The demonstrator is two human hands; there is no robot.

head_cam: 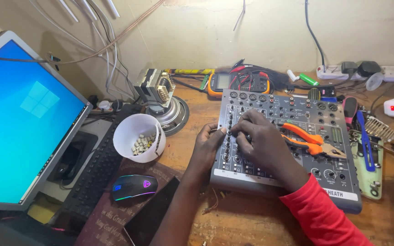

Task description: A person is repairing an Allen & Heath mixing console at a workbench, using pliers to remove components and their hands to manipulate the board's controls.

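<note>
A grey audio mixer (pixel 297 114) with rows of knobs lies on the wooden desk. My left hand (pixel 208 143) rests at the mixer's left edge, its thumb and fingers pressed against a column of knobs. My right hand (pixel 261 136), in a red sleeve, lies on the panel with its fingertips pinched on a knob next to the left hand. Orange-handled pliers (pixel 308 139) lie on the mixer just right of my right hand.
A white cup (pixel 137 136) holding several small knob caps stands left of the mixer. A lit mouse (pixel 134 187), black keyboard (pixel 99 171) and monitor (pixel 21 118) are at left. A multimeter (pixel 238 82), power strips (pixel 375 73) and loose tools (pixel 365 146) crowd the back and right.
</note>
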